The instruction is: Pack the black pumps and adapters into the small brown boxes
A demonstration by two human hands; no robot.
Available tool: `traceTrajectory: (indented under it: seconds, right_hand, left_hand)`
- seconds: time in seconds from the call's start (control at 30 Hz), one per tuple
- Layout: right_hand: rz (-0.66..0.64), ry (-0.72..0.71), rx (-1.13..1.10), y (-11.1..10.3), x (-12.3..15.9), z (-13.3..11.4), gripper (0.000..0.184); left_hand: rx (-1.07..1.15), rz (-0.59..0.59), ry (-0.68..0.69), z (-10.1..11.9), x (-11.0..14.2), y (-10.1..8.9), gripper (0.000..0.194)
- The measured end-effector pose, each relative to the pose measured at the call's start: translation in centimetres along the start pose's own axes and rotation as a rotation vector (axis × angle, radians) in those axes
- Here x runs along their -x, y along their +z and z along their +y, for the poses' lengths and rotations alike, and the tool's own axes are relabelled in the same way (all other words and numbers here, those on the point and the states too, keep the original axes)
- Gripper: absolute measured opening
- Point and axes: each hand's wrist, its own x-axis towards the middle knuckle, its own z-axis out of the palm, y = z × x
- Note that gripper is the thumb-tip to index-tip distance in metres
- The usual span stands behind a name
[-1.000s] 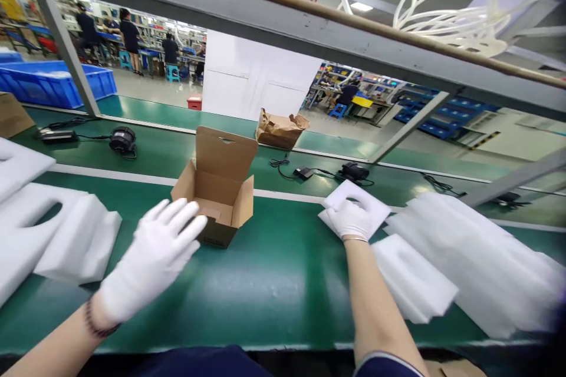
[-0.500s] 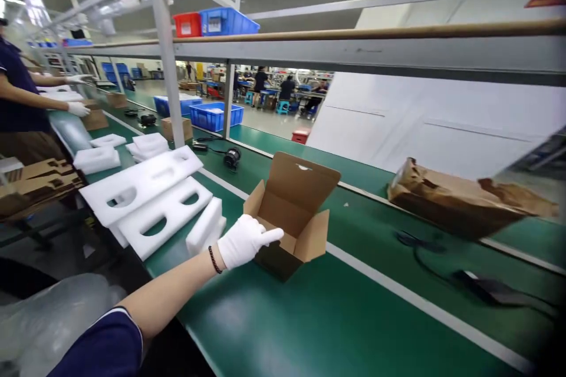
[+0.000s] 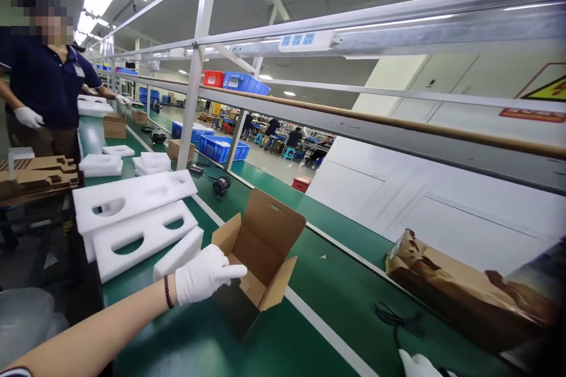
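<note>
The gloved left hand (image 3: 207, 274) is open, its fingers extended and gripping nothing, right at the near flap of an open cardboard carton (image 3: 260, 253) on the green tabletop (image 3: 198, 344). White foam inserts (image 3: 132, 191) lie just left of that hand. The gloved right hand (image 3: 415, 365) shows only partly at the bottom edge, its state impossible to tell, near a black cable (image 3: 398, 318) and a crumpled brown paper bag (image 3: 460, 288).

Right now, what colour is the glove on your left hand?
The glove is white; it shows best in the head view, against the green conveyor belt.
</note>
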Motion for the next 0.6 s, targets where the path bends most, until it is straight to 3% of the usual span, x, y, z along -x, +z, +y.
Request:
traceTrajectory:
  seconds: [0.1, 0.2, 0.3, 0.47, 0.6]
  right_hand:
    - [-0.036, 0.139, -0.168, -0.7, 0.1, -0.8, 0.03]
    - [0.06, 0.237, -0.343, -4.3, 3.8, -3.7, 0.04]
    - [0.141, 0.066, -0.596, -8.8, 9.5, -7.2, 0.05]
    - [0.073, 0.006, -0.612, -13.3, 18.8, -11.0, 0.052]
    - [-0.186, -0.12, -0.666, -13.8, 26.8, -13.9, 0.046]
  left_hand:
    - [0.05, 0.083, 0.01, -0.4, 0.4, 0.9, 0.042]
    - [0.111, 0.106, 0.03, -0.6, 0.7, 1.3, 0.046]
    - [0.116, 0.088, 0.066, -0.9, 0.9, 0.9, 0.044]
    - [0.122, 0.057, 0.152, -2.6, 0.7, 1.1, 0.047]
    - [0.116, 0.088, 0.195, -3.0, 0.6, 1.1, 0.048]
